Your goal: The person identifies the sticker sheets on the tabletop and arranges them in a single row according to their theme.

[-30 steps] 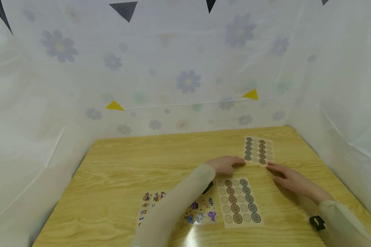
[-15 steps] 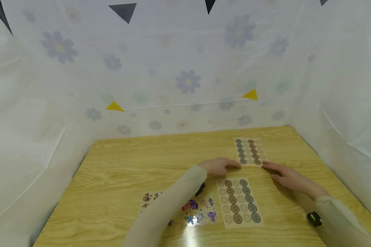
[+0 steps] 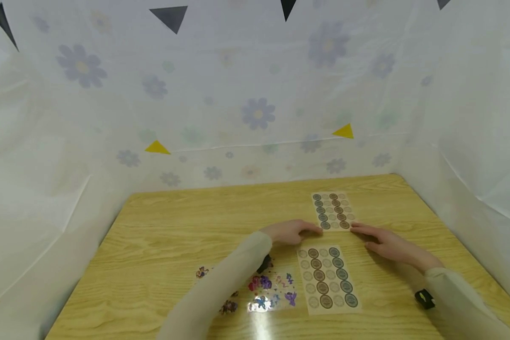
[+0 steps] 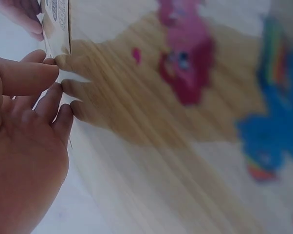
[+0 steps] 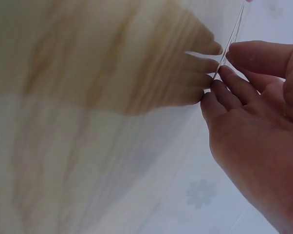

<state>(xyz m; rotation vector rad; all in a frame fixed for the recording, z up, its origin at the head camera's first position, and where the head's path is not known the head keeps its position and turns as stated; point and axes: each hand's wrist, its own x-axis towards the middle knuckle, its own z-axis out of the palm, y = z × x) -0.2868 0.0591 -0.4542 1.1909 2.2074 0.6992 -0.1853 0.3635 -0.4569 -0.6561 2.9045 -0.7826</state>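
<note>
A sticker sheet (image 3: 333, 211) with columns of dark and pale round stickers lies flat toward the back right of the table. Fingertips of my left hand (image 3: 288, 232) touch its near left corner. At its near right corner, the fingers of my right hand (image 3: 391, 244) rest along the edge, loosely extended. In the left wrist view, the fingers of the left hand (image 4: 29, 122) are on the tabletop beside the sheet's edge. The right wrist view has the right hand (image 5: 258, 112) with fingertips at the thin sheet edge. A second sheet of round stickers (image 3: 329, 279) lies nearer.
Clear sheets with colourful cartoon pony stickers (image 3: 272, 290) lie left of the nearer round-sticker sheet, partly hidden under my left forearm. The wooden table (image 3: 174, 226) is enclosed by a white flower-print curtain (image 3: 259, 94) behind and at the sides.
Both hands have moved left together, and the far sticker sheet has slid left and slightly nearer with them. The nearer sheet of round stickers stays in place.
</note>
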